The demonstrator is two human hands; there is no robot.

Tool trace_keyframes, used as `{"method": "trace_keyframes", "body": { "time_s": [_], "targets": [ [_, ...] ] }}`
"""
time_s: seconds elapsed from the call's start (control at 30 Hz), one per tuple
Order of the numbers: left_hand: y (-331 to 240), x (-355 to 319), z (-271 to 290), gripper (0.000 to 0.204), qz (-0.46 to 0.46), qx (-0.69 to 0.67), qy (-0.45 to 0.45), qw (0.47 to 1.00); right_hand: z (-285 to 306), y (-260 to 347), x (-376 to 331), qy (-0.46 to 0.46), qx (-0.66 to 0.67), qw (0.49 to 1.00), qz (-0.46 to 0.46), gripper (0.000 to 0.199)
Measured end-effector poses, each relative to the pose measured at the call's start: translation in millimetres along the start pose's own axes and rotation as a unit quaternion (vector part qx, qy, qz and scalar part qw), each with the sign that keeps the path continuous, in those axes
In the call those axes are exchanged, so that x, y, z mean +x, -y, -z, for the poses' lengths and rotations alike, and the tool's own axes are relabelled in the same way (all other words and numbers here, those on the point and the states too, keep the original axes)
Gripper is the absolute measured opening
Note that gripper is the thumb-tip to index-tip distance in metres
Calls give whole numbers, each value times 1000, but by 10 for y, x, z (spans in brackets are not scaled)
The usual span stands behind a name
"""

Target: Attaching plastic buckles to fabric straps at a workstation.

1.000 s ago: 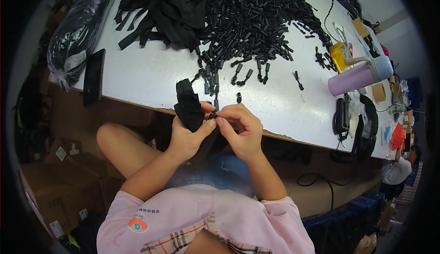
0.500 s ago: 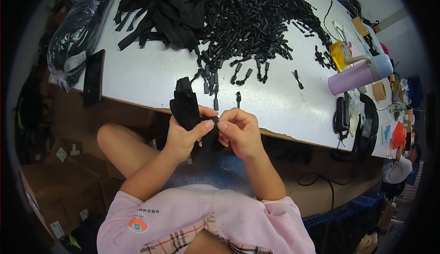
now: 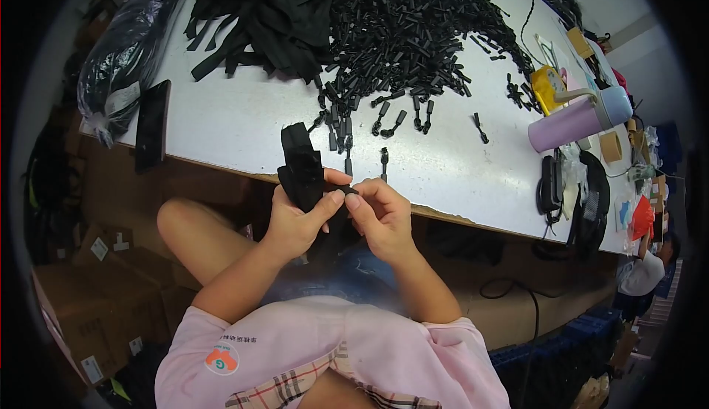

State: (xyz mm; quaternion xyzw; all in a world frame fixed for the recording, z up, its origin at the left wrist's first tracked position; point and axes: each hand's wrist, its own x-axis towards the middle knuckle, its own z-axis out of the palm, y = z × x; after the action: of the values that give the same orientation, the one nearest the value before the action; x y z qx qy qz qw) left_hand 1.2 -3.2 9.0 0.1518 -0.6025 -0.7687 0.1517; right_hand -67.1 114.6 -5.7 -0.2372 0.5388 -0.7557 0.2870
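Just off the near edge of the table, my left hand [image 3: 292, 223] is closed round a bundle of flat black fabric strips [image 3: 301, 167], which look like zipper tape. Its thumb meets the fingertips of my right hand [image 3: 387, 221]. Between the two pinches sits a small dark piece [image 3: 347, 189], mostly covered by fingers; it may be a zipper slider or a strip end. Closest to my hands on the table lie loose black zipper pulls [image 3: 384, 161]. Behind them spreads a large heap of the same zipper pulls [image 3: 399, 32].
More black strips [image 3: 281, 29] are piled at the far left. Beside them are a dark phone-like slab [image 3: 152, 125] and a plastic-wrapped black bundle [image 3: 129, 47]. To the right lie a purple bottle [image 3: 565, 125], a yellow pack [image 3: 545, 88] and a tape roll [image 3: 611, 147]. Cardboard boxes [image 3: 96, 306] stand lower left.
My right hand has shifted slightly left, its thumb now closer to my left thumb. The strip bundle has turned a little and moved slightly right. The things on the table look unchanged.
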Motion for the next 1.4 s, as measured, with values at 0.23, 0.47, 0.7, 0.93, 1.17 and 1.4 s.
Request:
{"method": "trace_keyframes", "body": {
  "time_s": [0.23, 0.47, 0.7, 0.93, 1.17, 1.4],
  "targets": [
    [-3, 8, 30, 16, -23, -7, 43, 999, 35, 14, -34, 8, 74, 995, -66, 7],
    [27, -7, 17, 15, 45, -51, 13, 998, 46, 98, 72, 10, -67, 998, 16, 8],
    [48, 78, 88, 18, 51, -51, -30, 997, 67, 83, 28, 119, -356, 925, 61, 13],
    [126, 31, 90, 16, 76, 45, 50, 995, -69, 228, 194, -11, -357, 885, 299, 32],
    [62, 43, 172, 31, 146, -253, 133, 947, 47, 147, 143, 32, -225, 951, 210, 15],
    [144, -35, 80, 24, -6, 18, -22, 1000, -52, 73, 51, -75, 74, 994, -4, 19]
  ]
}}
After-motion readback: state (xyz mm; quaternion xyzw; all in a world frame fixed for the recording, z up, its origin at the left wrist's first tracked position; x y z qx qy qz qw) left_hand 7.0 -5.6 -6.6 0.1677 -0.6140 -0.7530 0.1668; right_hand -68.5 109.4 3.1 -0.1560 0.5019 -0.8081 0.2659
